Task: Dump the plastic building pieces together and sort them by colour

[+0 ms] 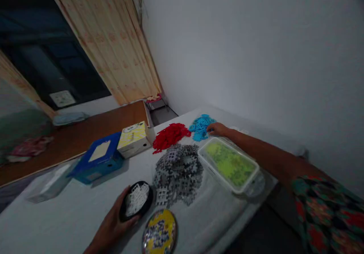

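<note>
My left hand (pixel 118 216) is wrapped round a round black container (pixel 123 210) full of small white plastic pieces (pixel 137 198). At the far side of the table, my right hand (pixel 217 129) reaches to the edge of a pile of blue pieces (pixel 202 125); its fingers are bent together, and whether a piece is in them I cannot make out. A heap of grey pieces (pixel 182 174) lies between my hands, with a red pile (pixel 171 135) behind it. Below my right forearm is a clear plastic box (pixel 203 156) with yellow-green pieces (pixel 230 161) in it.
A round yellow patterned lid or tin (pixel 159 232) lies near the front. Along the left stand a blue box (pixel 99 157), a yellow and white box (pixel 134 138) and a pale box (pixel 52 182). A white wall (pixel 256 57) borders the table (pixel 113 193) at the right.
</note>
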Demonstrator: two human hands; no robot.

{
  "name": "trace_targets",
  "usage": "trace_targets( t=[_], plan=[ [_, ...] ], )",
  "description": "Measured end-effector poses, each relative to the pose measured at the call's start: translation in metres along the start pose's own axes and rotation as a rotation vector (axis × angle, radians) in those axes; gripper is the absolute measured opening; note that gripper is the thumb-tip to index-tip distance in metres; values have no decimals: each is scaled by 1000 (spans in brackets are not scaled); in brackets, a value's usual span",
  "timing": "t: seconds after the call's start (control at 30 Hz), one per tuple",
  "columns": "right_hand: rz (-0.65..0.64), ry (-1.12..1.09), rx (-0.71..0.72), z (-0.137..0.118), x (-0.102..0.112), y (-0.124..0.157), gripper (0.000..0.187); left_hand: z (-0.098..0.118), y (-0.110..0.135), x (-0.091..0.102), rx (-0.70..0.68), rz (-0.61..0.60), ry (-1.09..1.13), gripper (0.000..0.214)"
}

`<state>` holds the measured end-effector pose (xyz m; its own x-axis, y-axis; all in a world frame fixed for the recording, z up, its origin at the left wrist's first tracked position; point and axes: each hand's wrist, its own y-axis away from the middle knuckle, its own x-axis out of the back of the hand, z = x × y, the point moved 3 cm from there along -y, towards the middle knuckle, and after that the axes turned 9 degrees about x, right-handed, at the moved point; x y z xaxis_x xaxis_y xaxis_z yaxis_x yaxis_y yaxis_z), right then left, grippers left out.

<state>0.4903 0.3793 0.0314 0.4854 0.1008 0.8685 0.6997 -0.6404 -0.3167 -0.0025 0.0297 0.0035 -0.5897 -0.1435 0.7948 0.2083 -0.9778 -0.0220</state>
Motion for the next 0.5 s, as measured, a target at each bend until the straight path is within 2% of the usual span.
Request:
trace_targets(
  t=[0.1, 0.17, 0.27, 0.33, 0.43, 0.5],
  plan=[
    [6, -21, -21, 6, 11, 1, 29, -3, -2, -2, -19, 56, 8, 98],
    [-3, -36, -45, 15, 26, 8, 33, -2, -2, -1, -23, 77, 2, 97],
    [-51, -49, -101, 32, 52, 32, 41, 3, -1, 1, -24, 79, -17, 96],
    [-78, 20, -207, 44, 63, 54, 46, 6, -2, 2, -30, 79, -26, 95],
    [-88, 165, -402, 53, 60, 84, 66, 7, -3, 3, -34, 74, -38, 96],
    [-149, 170, -431, 50, 48, 95, 82, 7, -4, 2, -40, 69, -39, 96]
  ],
)
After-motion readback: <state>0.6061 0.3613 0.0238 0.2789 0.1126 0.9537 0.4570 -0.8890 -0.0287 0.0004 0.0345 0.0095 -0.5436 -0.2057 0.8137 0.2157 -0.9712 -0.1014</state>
